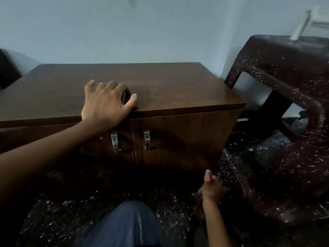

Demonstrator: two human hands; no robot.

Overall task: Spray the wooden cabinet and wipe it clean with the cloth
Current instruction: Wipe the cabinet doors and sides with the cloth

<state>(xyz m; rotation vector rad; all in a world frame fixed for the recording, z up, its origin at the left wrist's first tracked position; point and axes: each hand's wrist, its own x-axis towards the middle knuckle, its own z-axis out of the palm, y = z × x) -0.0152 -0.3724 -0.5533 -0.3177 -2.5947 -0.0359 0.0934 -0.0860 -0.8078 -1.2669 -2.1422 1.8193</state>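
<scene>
The wooden cabinet (178, 90) stands against the pale wall, dark brown, with two doors and two metal handles (146, 139). My left hand (106, 102) rests palm down on the front edge of its top, fingers spread, above the gap between the doors. My right hand (211, 188) is low, near the floor at the cabinet's bottom right corner, fingers curled and thumb up. Something dark lies under that hand; I cannot tell what it is or whether the hand holds it. No spray bottle or cloth shows clearly.
A dark maroon plastic chair (284, 72), speckled with white paint, lies tilted close to the cabinet's right side. The dark floor (71, 211) is speckled too. My knee in blue jeans (124, 223) is at the bottom centre. A dark object (7, 70) sits at far left.
</scene>
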